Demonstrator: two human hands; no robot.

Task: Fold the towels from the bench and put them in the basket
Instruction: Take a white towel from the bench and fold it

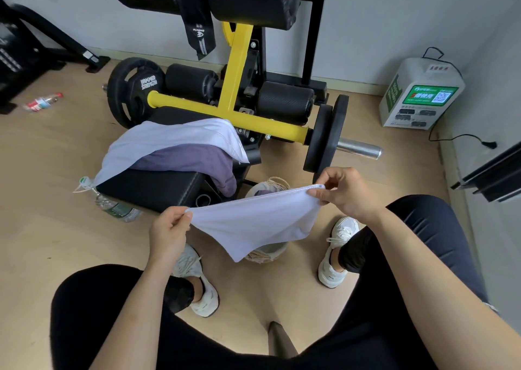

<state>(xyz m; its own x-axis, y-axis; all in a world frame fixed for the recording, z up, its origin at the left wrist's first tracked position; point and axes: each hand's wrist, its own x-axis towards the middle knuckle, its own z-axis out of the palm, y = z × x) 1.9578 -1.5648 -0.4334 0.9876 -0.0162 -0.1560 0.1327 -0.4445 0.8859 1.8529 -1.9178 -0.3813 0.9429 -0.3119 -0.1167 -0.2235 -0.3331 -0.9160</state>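
Note:
A white towel (253,223) hangs stretched between my hands above the floor. My left hand (169,228) pinches its left corner. My right hand (342,192) pinches its right corner, a little higher. Behind and below the towel stands a woven basket (270,185), mostly hidden, with purple cloth showing inside. On the black bench (158,186) lie another white towel (174,141) and a purple towel (191,158) under it, the purple one drooping over the bench's right end.
A yellow-framed weight machine (234,99) with black plates stands behind the bench. Two plastic bottles lie on the floor, one (118,209) by the bench, one (42,103) far left. A white charging box (420,96) sits by the right wall. My knees and shoes flank the basket.

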